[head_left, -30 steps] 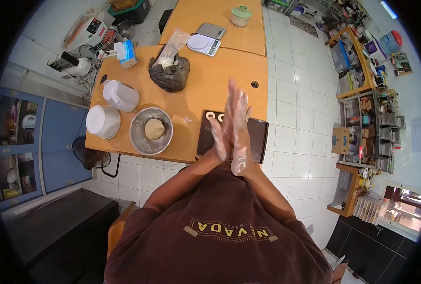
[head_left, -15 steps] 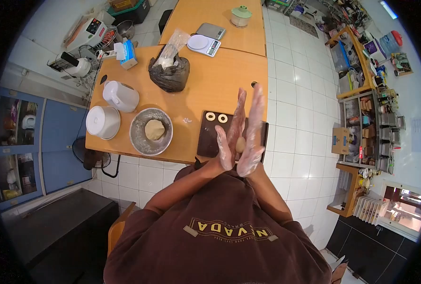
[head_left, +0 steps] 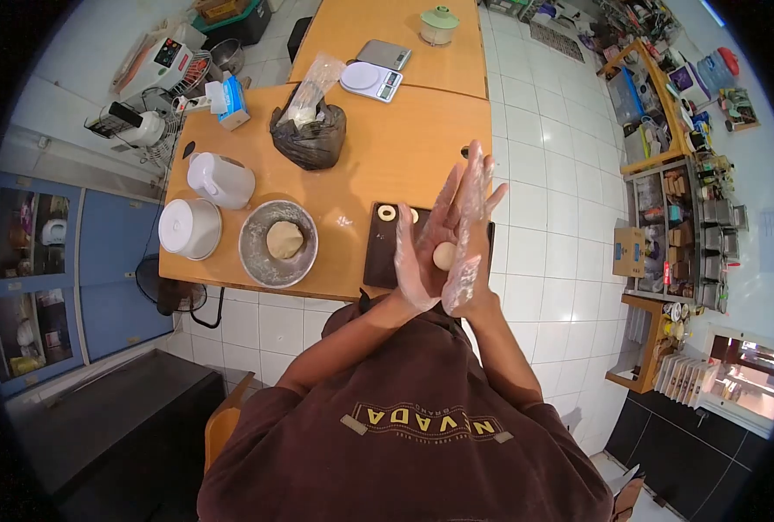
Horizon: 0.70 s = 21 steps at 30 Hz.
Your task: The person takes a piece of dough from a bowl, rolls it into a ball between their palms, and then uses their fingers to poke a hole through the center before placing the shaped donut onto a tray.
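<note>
A small, smooth dough ball point(head_left: 444, 256) sits between my two palms, above a dark baking tray point(head_left: 382, 252). My left hand point(head_left: 419, 257) supports it from the left, fingers stretched out and thumb raised. On the other side, my right hand point(head_left: 469, 235) stands on edge with long, straight fingers against the ball. White flour coats both hands. Two pale dough rings lie at the tray's far edge; one ring point(head_left: 387, 213) shows fully, while the other is partly hidden by my left thumb. Left of the tray, a metal bowl point(head_left: 246, 248) holds a larger dough lump point(head_left: 284, 239).
A white lidded tub point(head_left: 190, 228) and a white jug point(head_left: 222, 180) stand left of the bowl. Farther back on the wooden table point(head_left: 404, 143) are a black plastic bag point(head_left: 309, 139) and a white kitchen scale point(head_left: 371, 80). White floor tiles run along the right.
My palms have parted a little and the fingers have spread, so more of the dough ball shows. My right hand has tilted, and my left thumb now covers part of a dough ring.
</note>
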Tool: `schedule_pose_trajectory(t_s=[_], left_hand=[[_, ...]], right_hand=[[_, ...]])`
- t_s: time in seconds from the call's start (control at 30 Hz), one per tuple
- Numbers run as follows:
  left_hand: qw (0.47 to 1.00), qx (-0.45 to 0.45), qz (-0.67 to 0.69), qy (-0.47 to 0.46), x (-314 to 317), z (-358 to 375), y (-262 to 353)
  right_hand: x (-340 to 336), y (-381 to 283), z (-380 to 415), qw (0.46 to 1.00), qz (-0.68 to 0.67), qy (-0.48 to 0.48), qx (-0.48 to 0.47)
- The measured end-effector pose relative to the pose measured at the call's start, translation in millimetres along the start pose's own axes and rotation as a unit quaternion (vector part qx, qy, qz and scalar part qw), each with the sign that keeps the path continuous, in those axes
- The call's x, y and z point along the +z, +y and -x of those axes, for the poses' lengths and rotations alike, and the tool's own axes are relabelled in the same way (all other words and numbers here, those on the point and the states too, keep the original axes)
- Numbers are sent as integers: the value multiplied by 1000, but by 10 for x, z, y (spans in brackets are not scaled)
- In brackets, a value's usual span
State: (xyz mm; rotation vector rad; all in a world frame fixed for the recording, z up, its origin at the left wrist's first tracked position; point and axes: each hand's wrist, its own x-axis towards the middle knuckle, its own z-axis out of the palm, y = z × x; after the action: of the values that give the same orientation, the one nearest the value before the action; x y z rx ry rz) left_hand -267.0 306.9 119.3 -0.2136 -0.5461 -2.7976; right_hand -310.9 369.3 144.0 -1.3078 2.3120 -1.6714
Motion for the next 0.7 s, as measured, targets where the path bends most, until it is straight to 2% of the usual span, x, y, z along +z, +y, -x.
schedule_pose_trajectory(t_s=[0.03,0.13,0.2,0.23,0.37,0.47,0.7], left_hand=[[989,-42,135,29,-42,12,31],[976,-68,189,87,-95,-89,107],[986,-43,143,70,-119,-116,123],[987,-35,136,72,-112,-121,151],[995,-9,64,75,-146,-135,219],[997,19,6,73,-189,-155,217],[981,57,-141,122,-274,-128,172]], right_hand=[[-61,8,-2,1000,-27,-3,5],[-251,39,-42,997,33,52,-48],[-398,28,-28,991,101,76,-42],[-406,108,-12,989,95,103,-45],[-447,262,161,995,100,-4,-7],[-366,265,274,994,97,-44,-5],[-184,392,356,995,73,-61,-2]])
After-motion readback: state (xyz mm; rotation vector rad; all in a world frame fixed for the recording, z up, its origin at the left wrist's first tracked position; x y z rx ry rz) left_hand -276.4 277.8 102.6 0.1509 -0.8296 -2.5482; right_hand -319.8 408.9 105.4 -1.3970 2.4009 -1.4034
